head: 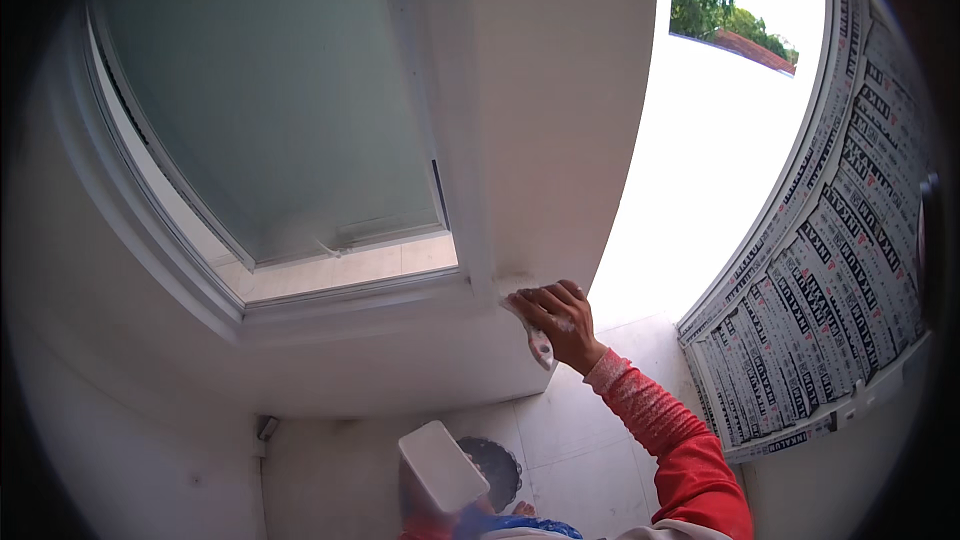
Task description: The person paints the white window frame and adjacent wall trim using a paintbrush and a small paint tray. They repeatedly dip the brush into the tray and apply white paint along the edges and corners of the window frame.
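Observation:
My right hand [555, 319] is closed around the pale, paint-marked handle of a paintbrush [538, 349]. The brush head rests against the white wall [540, 225], just right of the window frame's lower corner. Low in the view, a white rectangular plastic container [444, 465] is tilted in front of my body. My left hand [477, 467] is mostly hidden behind it, with a few fingertips showing at its right edge. The window frame [352, 292] holds a greenish glass pane [277, 97].
A dark round basin or tub [504, 471] stands on the pale tiled floor [585, 472] beneath the container. At the right is a panel covered in printed protective film [802, 330]. Bright outdoor light enters between it and the wall. A small dark fitting [267, 427] sits low at left.

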The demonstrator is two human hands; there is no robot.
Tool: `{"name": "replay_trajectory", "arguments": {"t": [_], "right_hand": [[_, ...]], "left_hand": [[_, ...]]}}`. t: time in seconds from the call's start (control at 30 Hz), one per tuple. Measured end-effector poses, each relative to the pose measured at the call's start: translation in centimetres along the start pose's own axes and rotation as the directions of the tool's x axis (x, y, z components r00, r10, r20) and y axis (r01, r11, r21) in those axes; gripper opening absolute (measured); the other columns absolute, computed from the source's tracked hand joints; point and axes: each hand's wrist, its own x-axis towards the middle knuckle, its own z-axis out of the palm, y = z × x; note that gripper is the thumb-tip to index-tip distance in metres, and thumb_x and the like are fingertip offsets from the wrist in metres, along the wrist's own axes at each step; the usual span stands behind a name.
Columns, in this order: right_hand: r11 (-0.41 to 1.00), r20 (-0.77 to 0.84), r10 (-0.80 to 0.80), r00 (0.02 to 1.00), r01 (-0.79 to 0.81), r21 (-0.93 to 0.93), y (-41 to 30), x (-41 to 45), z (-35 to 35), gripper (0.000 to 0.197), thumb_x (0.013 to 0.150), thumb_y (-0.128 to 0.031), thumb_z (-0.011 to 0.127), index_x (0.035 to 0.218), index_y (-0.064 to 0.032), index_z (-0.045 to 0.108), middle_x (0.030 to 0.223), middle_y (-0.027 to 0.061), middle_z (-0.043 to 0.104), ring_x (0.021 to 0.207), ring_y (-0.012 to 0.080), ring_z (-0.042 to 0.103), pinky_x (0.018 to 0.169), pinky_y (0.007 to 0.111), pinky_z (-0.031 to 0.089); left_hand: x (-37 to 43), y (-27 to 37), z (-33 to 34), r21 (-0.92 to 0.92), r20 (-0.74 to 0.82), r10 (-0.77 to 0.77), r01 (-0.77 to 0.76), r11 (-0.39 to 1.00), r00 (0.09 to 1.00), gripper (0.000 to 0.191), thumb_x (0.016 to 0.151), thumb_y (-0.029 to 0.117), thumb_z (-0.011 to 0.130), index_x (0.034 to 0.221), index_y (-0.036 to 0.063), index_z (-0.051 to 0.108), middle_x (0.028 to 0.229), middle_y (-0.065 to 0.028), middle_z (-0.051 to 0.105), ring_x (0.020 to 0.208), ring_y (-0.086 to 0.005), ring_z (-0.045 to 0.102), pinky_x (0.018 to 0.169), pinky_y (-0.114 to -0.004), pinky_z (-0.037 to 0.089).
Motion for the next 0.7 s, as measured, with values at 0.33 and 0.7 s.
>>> {"name": "replay_trajectory", "arguments": {"t": [0.33, 0.7], "right_hand": [[0.548, 0.663, 0.433, 0.611, -0.762, 0.345, -9.8, 15.2, -2.5, 0.028, 0.082, -0.011, 0.074, 0.107, 0.0008, 0.069, 0.089, 0.0145, 0.076, 0.075, 0.0285, 0.076, 0.073, 0.037, 0.06], [0.321, 0.663, 0.635, 0.396, -0.916, 0.24, -9.5, 28.4, -10.0, 0.029, 0.086, -0.013, 0.071, 0.111, 0.0016, 0.067, 0.089, 0.0124, 0.073, 0.079, 0.0238, 0.073, 0.075, 0.036, 0.058]], "left_hand": [[8.5, 10.0, 8.3, -0.518, 0.1, -0.135, 0.167, 0.839, 0.986, 0.076, 0.094, 0.071, 0.035, 0.143, 0.0156, 0.053, 0.128, -0.0096, 0.064, 0.116, -0.0316, 0.065, 0.095, -0.052, 0.057], [4.1, 25.0, 21.2, -0.48, 0.147, -0.159, 0.211, 0.851, 0.976, 0.068, 0.1, 0.064, 0.032, 0.142, 0.0162, 0.054, 0.128, -0.009, 0.064, 0.116, -0.0276, 0.065, 0.095, -0.045, 0.056]]}}
